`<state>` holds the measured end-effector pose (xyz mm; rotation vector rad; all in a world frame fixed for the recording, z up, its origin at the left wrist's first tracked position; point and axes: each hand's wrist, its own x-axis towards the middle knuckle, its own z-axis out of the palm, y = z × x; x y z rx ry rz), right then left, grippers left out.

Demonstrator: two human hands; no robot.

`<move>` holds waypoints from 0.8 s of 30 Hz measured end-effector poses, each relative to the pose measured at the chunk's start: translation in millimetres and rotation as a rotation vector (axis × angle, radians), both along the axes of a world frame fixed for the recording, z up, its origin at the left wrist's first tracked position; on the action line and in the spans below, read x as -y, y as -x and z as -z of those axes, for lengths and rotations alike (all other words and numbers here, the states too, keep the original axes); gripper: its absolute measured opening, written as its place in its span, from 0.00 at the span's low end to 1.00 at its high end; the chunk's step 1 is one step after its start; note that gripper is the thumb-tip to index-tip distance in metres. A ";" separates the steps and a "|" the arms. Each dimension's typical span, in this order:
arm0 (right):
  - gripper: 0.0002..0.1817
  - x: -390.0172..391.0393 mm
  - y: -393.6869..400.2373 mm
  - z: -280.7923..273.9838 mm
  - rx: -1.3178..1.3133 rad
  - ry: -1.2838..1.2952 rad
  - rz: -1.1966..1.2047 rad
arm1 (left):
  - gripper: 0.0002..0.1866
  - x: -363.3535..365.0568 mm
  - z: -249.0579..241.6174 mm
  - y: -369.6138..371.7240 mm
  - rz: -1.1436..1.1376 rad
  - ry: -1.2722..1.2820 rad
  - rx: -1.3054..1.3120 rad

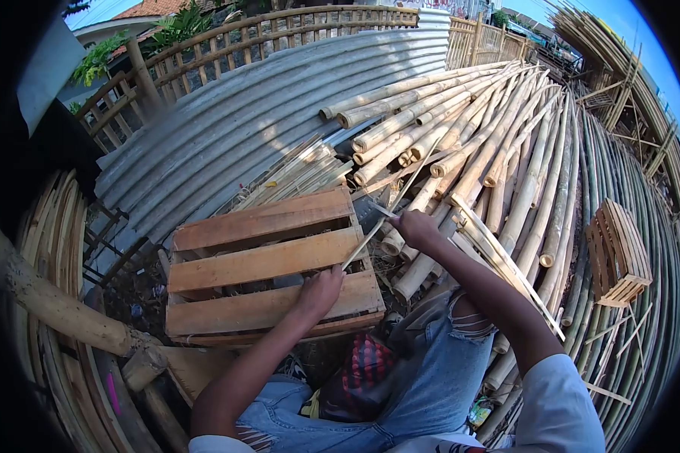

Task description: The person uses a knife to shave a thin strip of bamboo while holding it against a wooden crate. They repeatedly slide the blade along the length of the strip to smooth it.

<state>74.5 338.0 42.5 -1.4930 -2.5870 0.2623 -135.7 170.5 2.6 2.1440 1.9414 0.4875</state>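
My left hand (323,292) is closed around the near end of a thin bamboo strip (364,245), above the front right part of a wooden crate (268,260). The strip slants up and away from me, past my other hand. My right hand (418,229) grips a knife, whose short grey blade (381,209) points left and lies across the strip. Its handle is mostly hidden by the fingers. Slats with gaps between them form the crate's top. Beneath my arms are my knees in torn jeans (438,362), with a red and black checked cloth (366,370) between them.
Thick bamboo poles (461,151) are heaped ahead and to the right. Split strips (295,174) lie behind the crate, before a corrugated sheet (242,113). A second crate (618,253) rests on green poles at right. A thick pole (68,309) crosses at left.
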 end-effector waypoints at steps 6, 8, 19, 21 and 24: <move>0.33 26.1 7.1 -6.6 0.079 0.030 -0.194 | 0.13 5.5 1.6 -3.3 -0.008 -0.037 -0.085; 0.33 14.3 -1.7 -9.0 0.075 0.057 -0.132 | 0.12 4.7 0.2 -1.8 0.002 -0.080 -0.176; 0.32 11.3 -9.8 2.3 -0.009 0.077 -0.112 | 0.13 3.3 13.6 -2.8 0.005 -0.160 -0.097; 0.32 9.5 -9.9 3.8 -0.016 0.082 -0.103 | 0.13 3.8 11.7 -1.2 0.008 -0.138 -0.084; 0.32 11.2 -10.0 1.6 -0.026 0.081 -0.100 | 0.13 3.2 7.8 -1.9 0.013 -0.104 -0.063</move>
